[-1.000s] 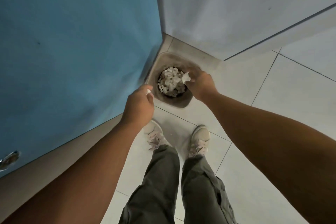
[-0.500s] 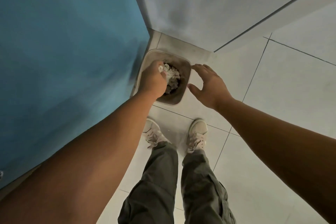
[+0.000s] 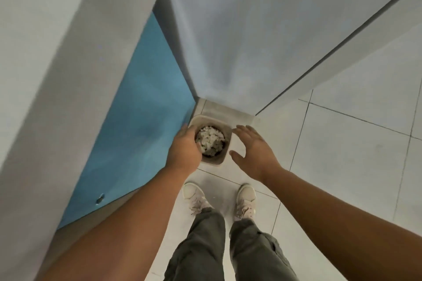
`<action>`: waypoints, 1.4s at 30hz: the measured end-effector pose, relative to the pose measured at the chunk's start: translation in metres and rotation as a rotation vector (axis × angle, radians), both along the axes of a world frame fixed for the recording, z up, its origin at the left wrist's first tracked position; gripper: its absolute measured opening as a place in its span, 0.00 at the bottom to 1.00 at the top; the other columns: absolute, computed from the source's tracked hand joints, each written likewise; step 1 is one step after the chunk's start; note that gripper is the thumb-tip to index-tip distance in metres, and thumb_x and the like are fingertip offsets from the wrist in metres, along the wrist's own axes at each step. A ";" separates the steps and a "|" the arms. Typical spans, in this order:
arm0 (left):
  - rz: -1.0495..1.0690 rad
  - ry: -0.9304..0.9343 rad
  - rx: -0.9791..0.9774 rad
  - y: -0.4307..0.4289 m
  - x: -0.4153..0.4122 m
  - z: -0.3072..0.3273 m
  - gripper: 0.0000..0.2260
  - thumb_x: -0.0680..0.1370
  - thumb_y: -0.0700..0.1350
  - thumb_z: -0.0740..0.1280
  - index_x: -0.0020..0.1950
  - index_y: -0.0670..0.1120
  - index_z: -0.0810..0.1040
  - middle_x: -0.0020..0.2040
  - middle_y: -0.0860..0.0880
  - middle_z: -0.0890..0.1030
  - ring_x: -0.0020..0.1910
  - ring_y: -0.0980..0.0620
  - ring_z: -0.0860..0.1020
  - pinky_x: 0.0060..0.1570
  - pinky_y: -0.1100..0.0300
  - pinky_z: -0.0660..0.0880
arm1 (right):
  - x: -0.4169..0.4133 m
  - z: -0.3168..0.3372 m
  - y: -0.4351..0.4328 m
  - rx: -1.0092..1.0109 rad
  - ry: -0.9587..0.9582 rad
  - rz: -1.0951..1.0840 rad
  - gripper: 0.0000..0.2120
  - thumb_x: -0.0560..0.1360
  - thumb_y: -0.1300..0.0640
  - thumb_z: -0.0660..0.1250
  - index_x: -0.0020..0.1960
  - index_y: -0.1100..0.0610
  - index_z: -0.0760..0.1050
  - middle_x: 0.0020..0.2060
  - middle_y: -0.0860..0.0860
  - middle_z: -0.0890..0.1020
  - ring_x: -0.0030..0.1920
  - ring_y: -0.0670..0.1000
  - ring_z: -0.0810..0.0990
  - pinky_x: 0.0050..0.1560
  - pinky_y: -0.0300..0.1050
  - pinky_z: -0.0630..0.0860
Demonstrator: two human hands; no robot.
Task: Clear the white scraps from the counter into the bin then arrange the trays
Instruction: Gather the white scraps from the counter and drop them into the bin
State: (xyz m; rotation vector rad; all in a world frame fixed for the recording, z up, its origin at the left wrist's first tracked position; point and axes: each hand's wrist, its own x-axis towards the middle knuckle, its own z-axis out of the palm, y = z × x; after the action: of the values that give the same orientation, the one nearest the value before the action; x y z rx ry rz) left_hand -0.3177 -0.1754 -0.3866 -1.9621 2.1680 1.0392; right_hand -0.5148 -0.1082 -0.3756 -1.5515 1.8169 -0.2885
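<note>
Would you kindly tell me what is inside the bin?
A heap of white scraps fills the bin. The left hand covers its left edge, and whatever lies beneath the heap is hidden.

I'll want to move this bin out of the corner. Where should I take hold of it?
Take the bin by its rim on the right or near edge, coming from above on the right. Its left side sits close to the blue cabinet and its far side faces the wall.

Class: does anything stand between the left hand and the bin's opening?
Nothing visible does. The left hand is over the left rim of the bin; its opening is uncovered, white scraps piled inside. The right hand hovers beside the bin.
</note>
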 end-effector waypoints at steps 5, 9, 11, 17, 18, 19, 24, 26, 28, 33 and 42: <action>-0.012 0.063 -0.149 0.010 -0.005 0.123 0.18 0.78 0.38 0.63 0.68 0.45 0.73 0.67 0.46 0.75 0.66 0.45 0.72 0.65 0.54 0.69 | 0.002 0.110 -0.013 -0.132 -0.033 0.063 0.29 0.74 0.51 0.68 0.73 0.51 0.65 0.74 0.50 0.65 0.77 0.54 0.57 0.75 0.54 0.58; 0.015 0.092 -0.282 0.023 -0.003 0.209 0.18 0.80 0.41 0.63 0.70 0.46 0.71 0.68 0.48 0.74 0.67 0.48 0.71 0.64 0.54 0.68 | 0.005 0.194 -0.026 -0.280 -0.047 0.122 0.29 0.74 0.52 0.68 0.73 0.51 0.65 0.75 0.51 0.64 0.77 0.54 0.55 0.76 0.52 0.56; 0.020 0.099 -0.348 0.030 0.001 0.243 0.20 0.80 0.42 0.62 0.72 0.47 0.69 0.70 0.49 0.72 0.69 0.49 0.69 0.66 0.55 0.66 | 0.009 0.227 -0.031 -0.348 -0.066 0.143 0.28 0.74 0.52 0.69 0.73 0.52 0.66 0.74 0.51 0.65 0.77 0.54 0.56 0.76 0.49 0.54; 0.148 0.134 -0.547 0.043 0.027 0.325 0.20 0.79 0.42 0.65 0.71 0.46 0.71 0.67 0.49 0.75 0.66 0.49 0.72 0.64 0.62 0.65 | 0.047 0.299 -0.047 -0.473 -0.115 0.307 0.29 0.73 0.52 0.70 0.73 0.53 0.67 0.74 0.53 0.65 0.76 0.55 0.57 0.76 0.51 0.56; 0.166 0.132 -0.582 0.045 0.033 0.335 0.20 0.78 0.42 0.65 0.70 0.47 0.71 0.67 0.50 0.75 0.65 0.50 0.72 0.62 0.63 0.65 | 0.055 0.307 -0.051 -0.486 -0.124 0.337 0.29 0.73 0.52 0.70 0.72 0.54 0.67 0.74 0.53 0.65 0.76 0.55 0.58 0.76 0.52 0.56; 0.181 0.117 -0.609 0.046 0.041 0.344 0.19 0.78 0.42 0.65 0.70 0.47 0.72 0.66 0.51 0.75 0.64 0.50 0.72 0.60 0.63 0.65 | 0.064 0.314 -0.054 -0.501 -0.129 0.364 0.29 0.73 0.52 0.69 0.72 0.53 0.67 0.74 0.53 0.65 0.76 0.55 0.57 0.76 0.53 0.57; 0.288 0.047 -0.708 0.051 0.090 0.375 0.18 0.80 0.46 0.65 0.69 0.48 0.73 0.68 0.51 0.75 0.67 0.50 0.72 0.65 0.58 0.68 | 0.112 0.346 -0.069 -0.585 -0.157 0.487 0.25 0.76 0.50 0.66 0.72 0.51 0.67 0.75 0.50 0.65 0.77 0.52 0.55 0.76 0.51 0.56; 0.360 0.025 -0.709 0.052 0.111 0.381 0.18 0.80 0.48 0.64 0.70 0.50 0.72 0.69 0.52 0.74 0.68 0.51 0.71 0.67 0.57 0.68 | 0.130 0.354 -0.075 -0.602 -0.162 0.523 0.24 0.77 0.50 0.65 0.72 0.51 0.68 0.74 0.49 0.65 0.77 0.51 0.55 0.76 0.50 0.56; 0.416 0.009 -0.710 0.053 0.132 0.385 0.18 0.80 0.48 0.64 0.70 0.50 0.72 0.69 0.53 0.74 0.68 0.52 0.71 0.67 0.58 0.68 | 0.147 0.359 -0.082 -0.616 -0.167 0.554 0.23 0.78 0.50 0.64 0.72 0.52 0.68 0.74 0.49 0.66 0.77 0.51 0.56 0.76 0.50 0.57; 0.472 -0.010 -0.723 0.049 0.189 0.386 0.17 0.80 0.47 0.64 0.69 0.50 0.72 0.67 0.52 0.75 0.66 0.51 0.72 0.64 0.59 0.70 | 0.197 0.364 -0.101 -0.623 -0.161 0.624 0.22 0.78 0.51 0.64 0.72 0.51 0.68 0.74 0.48 0.67 0.76 0.50 0.57 0.75 0.45 0.57; 0.630 -0.052 -0.720 0.027 0.318 0.382 0.16 0.80 0.47 0.64 0.68 0.49 0.73 0.66 0.52 0.76 0.66 0.52 0.71 0.61 0.62 0.68 | 0.309 0.374 -0.145 -0.603 -0.131 0.752 0.22 0.77 0.51 0.65 0.71 0.50 0.69 0.73 0.47 0.67 0.76 0.49 0.58 0.73 0.40 0.54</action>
State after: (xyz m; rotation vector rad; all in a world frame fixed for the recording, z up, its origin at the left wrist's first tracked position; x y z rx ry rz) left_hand 0.0000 -0.1485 -0.0048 -3.0596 2.1122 0.1758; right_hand -0.2054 -0.2527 -0.0012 -2.4329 0.9651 -0.5818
